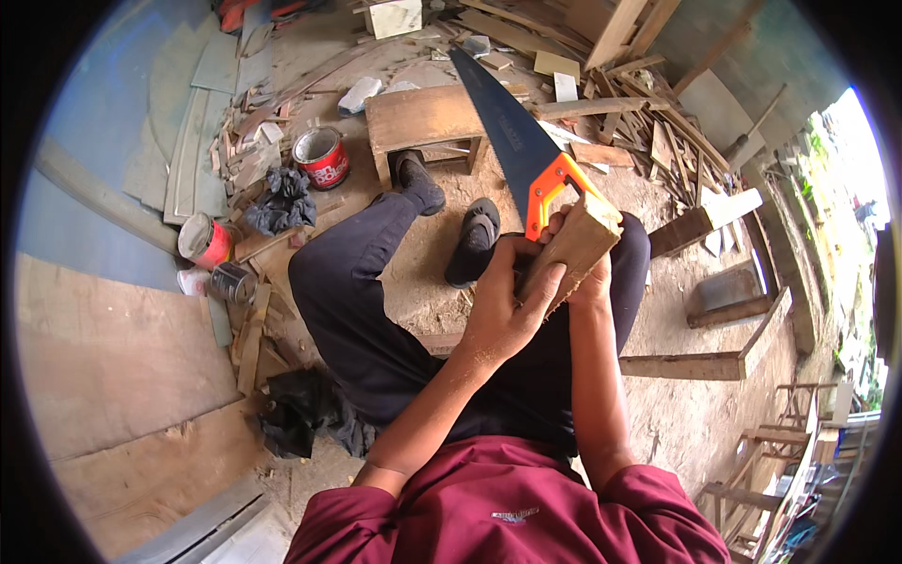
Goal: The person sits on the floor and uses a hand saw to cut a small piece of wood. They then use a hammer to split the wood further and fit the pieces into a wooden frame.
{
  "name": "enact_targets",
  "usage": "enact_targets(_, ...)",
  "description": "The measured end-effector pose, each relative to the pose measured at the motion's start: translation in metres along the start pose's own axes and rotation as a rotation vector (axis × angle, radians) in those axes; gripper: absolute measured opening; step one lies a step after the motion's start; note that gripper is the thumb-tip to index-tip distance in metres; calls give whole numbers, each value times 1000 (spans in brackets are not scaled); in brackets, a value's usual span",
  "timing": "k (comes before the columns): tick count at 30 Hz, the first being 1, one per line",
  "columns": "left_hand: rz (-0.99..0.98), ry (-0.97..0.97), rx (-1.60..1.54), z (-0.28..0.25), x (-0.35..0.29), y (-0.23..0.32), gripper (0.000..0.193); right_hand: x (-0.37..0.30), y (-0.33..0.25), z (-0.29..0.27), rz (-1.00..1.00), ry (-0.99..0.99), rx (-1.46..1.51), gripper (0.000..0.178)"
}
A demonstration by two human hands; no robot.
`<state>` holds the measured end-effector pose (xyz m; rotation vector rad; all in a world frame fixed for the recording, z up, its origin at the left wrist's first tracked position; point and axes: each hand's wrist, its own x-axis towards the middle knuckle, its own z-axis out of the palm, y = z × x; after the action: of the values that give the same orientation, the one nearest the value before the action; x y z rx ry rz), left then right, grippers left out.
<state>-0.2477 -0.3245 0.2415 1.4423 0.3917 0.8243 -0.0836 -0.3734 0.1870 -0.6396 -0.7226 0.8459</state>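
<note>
A short squared wood block (575, 246) is tilted up above my right thigh. My left hand (512, 303) is closed on it, with the thumb laid along its near face. Behind the block is a handsaw (515, 132) with a dark blade and an orange handle, the blade pointing up and to the left. My right hand (592, 284) is partly hidden by the block. Its curled fingers show at the saw's handle, closed around it. Sawdust clings to my left wrist.
A low wooden bench (423, 115) stands beyond my feet. Left of it are a red paint can (321, 158), another tipped red can (203, 241) and black plastic (280, 201). Scrap wood (672, 141) is heaped at the far right. A wooden frame (691, 365) lies on the right.
</note>
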Motion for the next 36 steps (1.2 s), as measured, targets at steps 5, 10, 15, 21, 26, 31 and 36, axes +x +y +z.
enact_targets(5,121,-22,-82,-13,-15,0,54,-1,-5,39,-5,-77,-12,77)
enact_targets(10,58,-91,11,-13,-26,8,68,-9,-12,52,41,-27,27,54)
enact_targets(15,298,88,386,-14,-18,8,60,5,-19,49,-16,72,-155,75)
enact_targets(21,266,80,530,-39,38,34,60,57,-61,74,-144,411,-311,64)
enact_targets(26,170,-62,571,-95,185,23,64,79,-87,22,-143,533,-414,33)
enact_targets(31,-164,-294,755,-137,321,-50,70,54,-66,0,-39,576,-563,19)
enact_targets(36,-275,-710,1041,-136,419,-155,63,57,-30,-50,35,693,-1001,17)
